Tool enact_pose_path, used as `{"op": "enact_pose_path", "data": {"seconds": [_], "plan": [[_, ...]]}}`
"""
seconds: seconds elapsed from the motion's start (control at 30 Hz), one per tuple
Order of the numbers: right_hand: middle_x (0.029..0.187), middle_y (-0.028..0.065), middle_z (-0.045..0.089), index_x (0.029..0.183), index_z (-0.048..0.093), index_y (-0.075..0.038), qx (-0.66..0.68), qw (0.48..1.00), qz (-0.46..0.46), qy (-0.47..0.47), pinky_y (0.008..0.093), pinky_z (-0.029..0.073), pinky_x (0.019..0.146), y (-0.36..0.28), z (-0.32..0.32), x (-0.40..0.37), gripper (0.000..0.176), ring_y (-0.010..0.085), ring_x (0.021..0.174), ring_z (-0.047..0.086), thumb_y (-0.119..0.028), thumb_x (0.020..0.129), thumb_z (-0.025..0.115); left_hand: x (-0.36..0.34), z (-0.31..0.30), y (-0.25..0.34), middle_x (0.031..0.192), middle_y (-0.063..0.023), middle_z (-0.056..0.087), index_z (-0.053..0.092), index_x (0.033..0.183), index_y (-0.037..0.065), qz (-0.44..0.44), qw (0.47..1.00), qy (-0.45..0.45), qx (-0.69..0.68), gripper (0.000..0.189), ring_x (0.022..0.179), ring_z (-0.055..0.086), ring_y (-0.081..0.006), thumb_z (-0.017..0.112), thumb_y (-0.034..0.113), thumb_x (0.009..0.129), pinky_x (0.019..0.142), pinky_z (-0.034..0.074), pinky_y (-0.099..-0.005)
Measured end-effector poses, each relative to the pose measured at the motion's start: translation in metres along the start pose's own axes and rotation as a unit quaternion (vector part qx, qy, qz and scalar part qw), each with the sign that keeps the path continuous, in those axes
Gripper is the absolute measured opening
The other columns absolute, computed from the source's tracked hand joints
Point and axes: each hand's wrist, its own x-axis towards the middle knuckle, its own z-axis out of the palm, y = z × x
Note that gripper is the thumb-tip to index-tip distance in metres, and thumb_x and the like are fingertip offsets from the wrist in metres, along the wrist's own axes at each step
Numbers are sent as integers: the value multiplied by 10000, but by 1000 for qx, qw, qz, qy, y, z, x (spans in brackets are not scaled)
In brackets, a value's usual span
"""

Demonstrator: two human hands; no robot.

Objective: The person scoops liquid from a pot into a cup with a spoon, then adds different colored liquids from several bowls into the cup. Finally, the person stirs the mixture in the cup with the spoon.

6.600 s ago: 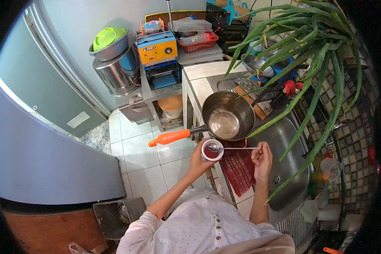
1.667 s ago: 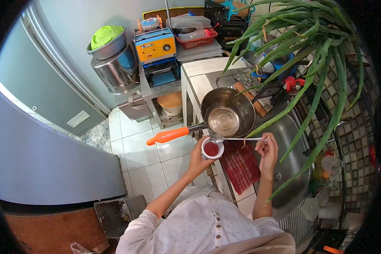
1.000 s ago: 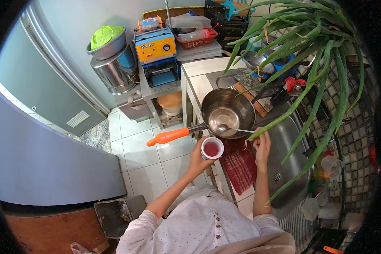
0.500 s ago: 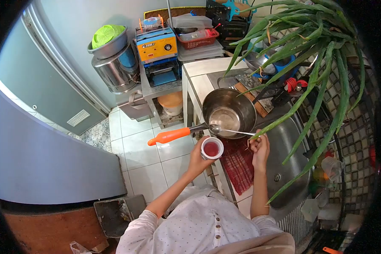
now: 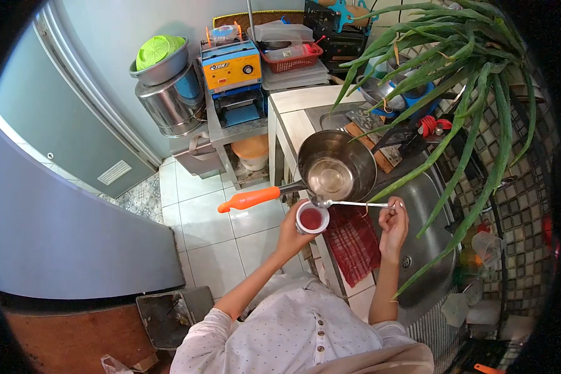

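Observation:
My left hand (image 5: 290,232) grips a small white cup (image 5: 311,218) with red liquid inside, held over the counter's edge. My right hand (image 5: 393,222) pinches the end of a long metal spoon (image 5: 349,203). The spoon lies level, its bowl just above the cup's far rim and beside the near rim of a steel saucepan (image 5: 336,167). The saucepan has an orange handle (image 5: 249,199) pointing left over the floor and stands on the counter by the sink.
A red checked cloth (image 5: 352,242) hangs over the counter edge below the spoon. A steel sink (image 5: 424,243) lies to the right. Long aloe leaves (image 5: 461,93) hang over the sink. A yellow-and-blue machine (image 5: 232,68) and steel pots (image 5: 165,100) stand at the back.
The spoon's bowl has come back from inside the saucepan to just above the cup. My right hand has shifted slightly right and toward me. The cup has stayed in place.

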Motion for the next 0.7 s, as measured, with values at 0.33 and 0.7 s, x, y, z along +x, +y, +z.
{"op": "enact_pose_path", "data": {"seconds": [0.33,0.7], "plan": [[687,13,440,847,490,-42,-38,995,-82,-34,194,269,446,-6,6,-9,270,59,519,405,-254,946,355,0,0,-1,1127,-142,543,440,1197,10,-8,1000,-9,-10,746,1051,533,-266,807,129,559,902,413,-348],[650,6,499,890,499,-69,-139,988,-53,-28,161,216,405,20,6,16,234,13,467,322,-252,953,368,-1,0,-2,1135,-141,538,439,1200,10,-2,1000,-7,-12,748,1055,531,-264,808,129,561,903,413,-348]]}}
